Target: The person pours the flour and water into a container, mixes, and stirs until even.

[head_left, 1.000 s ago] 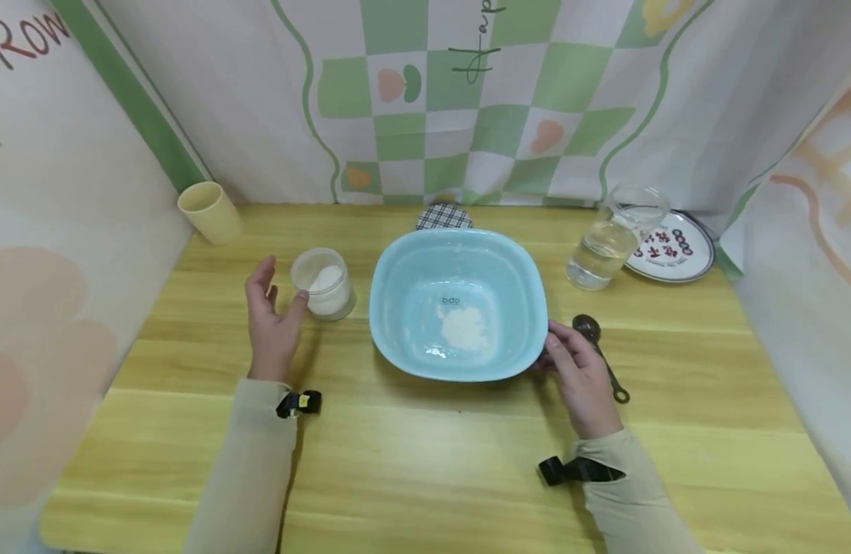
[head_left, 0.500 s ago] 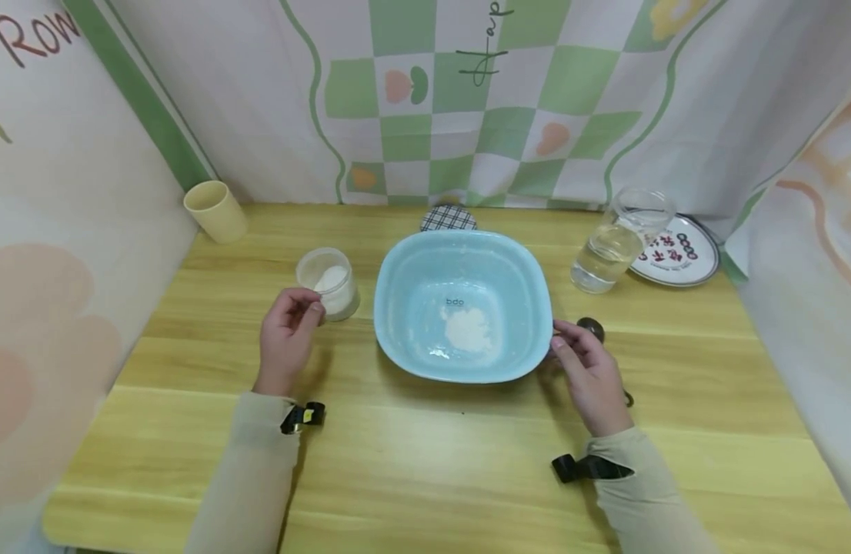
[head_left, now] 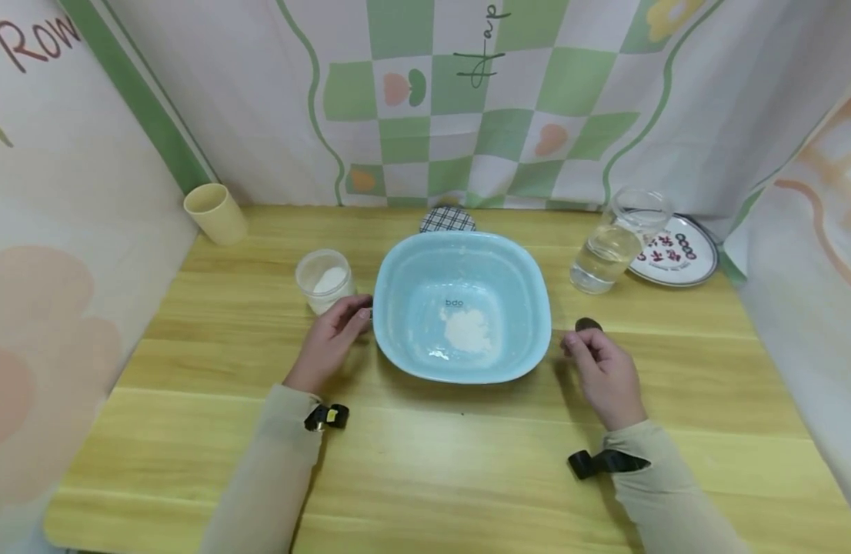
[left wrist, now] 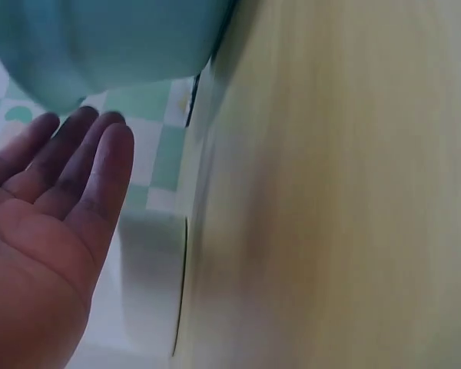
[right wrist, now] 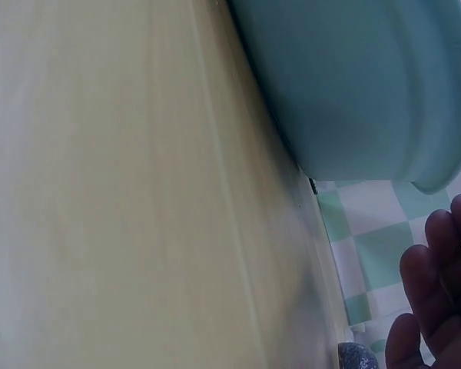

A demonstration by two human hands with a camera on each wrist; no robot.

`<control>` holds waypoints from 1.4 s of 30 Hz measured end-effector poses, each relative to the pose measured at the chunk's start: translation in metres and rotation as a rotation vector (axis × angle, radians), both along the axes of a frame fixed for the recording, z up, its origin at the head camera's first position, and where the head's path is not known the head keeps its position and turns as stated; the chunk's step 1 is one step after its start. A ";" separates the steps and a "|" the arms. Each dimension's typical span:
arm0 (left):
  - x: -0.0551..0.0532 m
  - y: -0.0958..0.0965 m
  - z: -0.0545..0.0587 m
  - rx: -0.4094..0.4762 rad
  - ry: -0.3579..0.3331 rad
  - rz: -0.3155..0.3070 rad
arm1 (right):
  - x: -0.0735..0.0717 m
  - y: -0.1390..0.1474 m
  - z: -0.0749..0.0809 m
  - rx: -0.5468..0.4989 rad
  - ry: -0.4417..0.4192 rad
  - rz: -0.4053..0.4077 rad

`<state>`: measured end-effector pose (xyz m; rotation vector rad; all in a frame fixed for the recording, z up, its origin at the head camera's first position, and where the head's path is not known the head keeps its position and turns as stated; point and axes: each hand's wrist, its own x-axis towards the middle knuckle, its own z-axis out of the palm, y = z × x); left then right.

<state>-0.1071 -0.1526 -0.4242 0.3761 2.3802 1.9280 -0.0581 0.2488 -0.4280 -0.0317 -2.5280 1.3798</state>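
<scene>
Beside the bowl (head_left: 460, 265) now, left hand (head_left: 328, 341)

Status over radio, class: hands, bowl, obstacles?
Left hand at rim of blue bowl, contact unclear. Right hand empty, clear of bowl, partly hiding dark spoon. White powder inside bowl.

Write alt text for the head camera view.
A blue basin holding white powder stands on a wood-grain table between a person's left hand and right hand. Beyond them stand an open jar, left, and a clear vessel of liquid, right.
</scene>
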 end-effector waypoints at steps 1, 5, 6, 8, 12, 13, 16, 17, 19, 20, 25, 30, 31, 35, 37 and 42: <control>-0.001 0.002 0.000 0.004 0.004 0.002 | 0.000 0.001 0.000 0.016 -0.004 -0.008; -0.008 0.011 -0.003 0.035 -0.004 0.013 | -0.003 0.006 -0.001 0.036 -0.005 -0.044; -0.009 0.013 -0.003 0.037 -0.014 0.015 | -0.004 0.007 -0.001 0.013 -0.002 -0.049; -0.012 0.016 -0.005 0.029 -0.033 0.022 | -0.006 0.010 -0.002 -0.024 0.003 -0.051; -0.015 0.022 -0.005 0.053 -0.063 0.015 | -0.010 0.013 0.000 -0.041 -0.008 -0.044; -0.016 0.023 -0.006 0.061 -0.065 0.016 | -0.011 0.014 0.000 -0.029 -0.018 -0.043; -0.017 0.027 -0.006 0.100 -0.078 0.024 | -0.013 0.016 0.002 -0.010 -0.057 -0.050; -0.018 0.028 -0.005 0.111 -0.083 0.028 | -0.014 0.016 0.002 -0.011 -0.069 -0.057; -0.019 0.031 -0.005 0.142 -0.089 0.026 | -0.017 0.018 0.002 -0.012 -0.090 -0.069; -0.020 0.033 -0.005 0.152 -0.097 0.029 | -0.018 0.019 0.003 -0.013 -0.095 -0.079; -0.023 0.039 -0.005 0.194 -0.139 0.039 | -0.025 0.025 0.002 -0.031 -0.098 -0.111; -0.023 0.043 -0.005 0.210 -0.161 0.051 | -0.035 0.031 0.002 -0.031 -0.102 -0.125; -0.023 0.043 -0.005 0.220 -0.165 0.056 | -0.038 0.032 0.002 -0.031 -0.105 -0.128; -0.025 0.045 -0.008 0.337 -0.204 0.062 | -0.049 0.036 0.004 -0.040 -0.118 -0.154; -0.026 0.045 -0.010 0.407 -0.221 0.061 | -0.054 0.038 0.004 -0.052 -0.129 -0.178; -0.026 0.046 -0.013 0.518 -0.238 0.037 | -0.068 0.046 0.004 -0.072 -0.122 -0.193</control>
